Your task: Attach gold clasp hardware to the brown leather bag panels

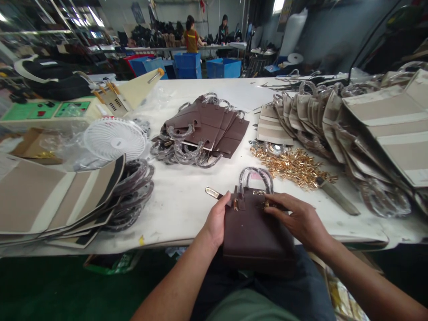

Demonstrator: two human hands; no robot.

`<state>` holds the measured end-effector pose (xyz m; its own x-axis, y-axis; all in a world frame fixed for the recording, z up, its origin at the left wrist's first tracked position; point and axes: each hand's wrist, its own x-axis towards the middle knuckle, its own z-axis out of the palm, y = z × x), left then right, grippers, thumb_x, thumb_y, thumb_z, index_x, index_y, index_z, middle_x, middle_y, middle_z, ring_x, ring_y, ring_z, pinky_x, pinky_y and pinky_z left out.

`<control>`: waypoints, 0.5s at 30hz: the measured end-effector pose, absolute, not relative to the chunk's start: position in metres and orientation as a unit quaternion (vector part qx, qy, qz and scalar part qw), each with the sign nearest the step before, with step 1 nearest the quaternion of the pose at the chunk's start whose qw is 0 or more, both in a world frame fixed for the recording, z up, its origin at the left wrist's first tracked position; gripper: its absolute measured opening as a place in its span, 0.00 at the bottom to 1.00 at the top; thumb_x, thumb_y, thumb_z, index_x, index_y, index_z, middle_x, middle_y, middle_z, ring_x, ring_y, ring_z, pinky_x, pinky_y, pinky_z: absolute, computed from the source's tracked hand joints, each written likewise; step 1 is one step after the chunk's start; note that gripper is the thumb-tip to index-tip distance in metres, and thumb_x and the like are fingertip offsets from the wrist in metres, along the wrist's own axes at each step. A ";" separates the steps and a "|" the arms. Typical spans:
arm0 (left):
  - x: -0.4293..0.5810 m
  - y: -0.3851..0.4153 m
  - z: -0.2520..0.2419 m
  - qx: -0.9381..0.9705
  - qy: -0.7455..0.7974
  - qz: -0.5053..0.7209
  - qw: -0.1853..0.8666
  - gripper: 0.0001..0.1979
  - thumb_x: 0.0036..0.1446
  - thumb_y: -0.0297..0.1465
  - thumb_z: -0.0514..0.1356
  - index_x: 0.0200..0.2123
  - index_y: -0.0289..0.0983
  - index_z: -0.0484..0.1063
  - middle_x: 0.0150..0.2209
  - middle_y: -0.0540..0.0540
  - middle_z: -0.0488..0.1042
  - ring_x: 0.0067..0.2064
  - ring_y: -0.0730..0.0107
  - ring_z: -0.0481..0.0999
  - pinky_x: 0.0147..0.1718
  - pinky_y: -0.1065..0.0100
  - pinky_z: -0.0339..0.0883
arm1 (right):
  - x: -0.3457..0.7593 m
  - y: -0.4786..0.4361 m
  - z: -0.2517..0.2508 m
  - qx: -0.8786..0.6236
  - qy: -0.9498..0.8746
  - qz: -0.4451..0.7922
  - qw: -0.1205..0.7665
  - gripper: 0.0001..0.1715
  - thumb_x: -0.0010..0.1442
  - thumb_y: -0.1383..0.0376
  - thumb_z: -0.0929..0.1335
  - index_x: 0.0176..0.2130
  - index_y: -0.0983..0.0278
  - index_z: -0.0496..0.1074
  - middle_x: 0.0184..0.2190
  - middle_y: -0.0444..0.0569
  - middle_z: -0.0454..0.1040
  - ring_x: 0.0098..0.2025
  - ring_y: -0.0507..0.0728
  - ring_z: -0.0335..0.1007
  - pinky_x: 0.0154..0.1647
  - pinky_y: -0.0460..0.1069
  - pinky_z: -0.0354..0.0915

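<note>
A small dark brown handbag [254,232] with a plastic-wrapped handle [256,176] rests at the near edge of the white table [187,205], partly over my lap. My left hand [216,218] grips its left side, thumb near a strap with a gold end [214,193]. My right hand [297,218] lies on the bag's upper right, fingers pinched at a gold fitting [266,204] on the front.
A heap of gold metal fittings [290,165] lies behind the bag. Brown bag panels [207,129] are stacked mid-table, beige panels at right [368,125] and left [50,200]. A white fan [114,138] stands at left. Two people work at a far bench.
</note>
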<state>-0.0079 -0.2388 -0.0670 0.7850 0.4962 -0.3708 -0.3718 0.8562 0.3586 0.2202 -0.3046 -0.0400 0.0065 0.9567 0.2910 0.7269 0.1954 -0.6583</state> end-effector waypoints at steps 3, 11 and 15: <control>-0.007 -0.234 -0.071 0.097 0.219 0.232 0.943 0.34 0.61 0.54 0.58 0.53 0.30 0.76 0.42 0.33 0.83 0.47 0.43 0.83 0.54 0.46 0.71 | 0.224 -0.305 -0.044 -0.624 -0.674 0.159 0.362 0.14 0.67 0.53 0.72 0.45 0.58 0.82 0.42 0.50 0.84 0.43 0.62 0.82 0.46 0.54 0.77; -0.006 -0.228 -0.075 0.016 0.241 0.237 0.941 0.28 0.66 0.46 0.54 0.54 0.28 0.76 0.40 0.33 0.84 0.45 0.43 0.83 0.52 0.48 0.72 | 0.226 -0.300 -0.052 -0.562 -0.745 0.100 0.344 0.07 0.69 0.61 0.72 0.45 0.59 0.81 0.42 0.49 0.84 0.42 0.58 0.82 0.44 0.51 0.77; -0.004 -0.229 -0.070 0.008 0.234 0.243 0.941 0.27 0.66 0.44 0.54 0.54 0.28 0.76 0.39 0.33 0.84 0.44 0.44 0.84 0.51 0.49 0.72 | 0.224 -0.297 -0.051 -0.551 -0.761 0.095 0.329 0.09 0.69 0.63 0.71 0.48 0.60 0.80 0.43 0.51 0.83 0.42 0.57 0.81 0.44 0.51 0.77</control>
<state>-0.0036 -0.2295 -0.0704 0.7726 0.4613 -0.4363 -0.4534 0.8818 0.1295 0.2238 -0.2970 -0.0510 -0.1760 0.9017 0.3949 0.7763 0.3738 -0.5076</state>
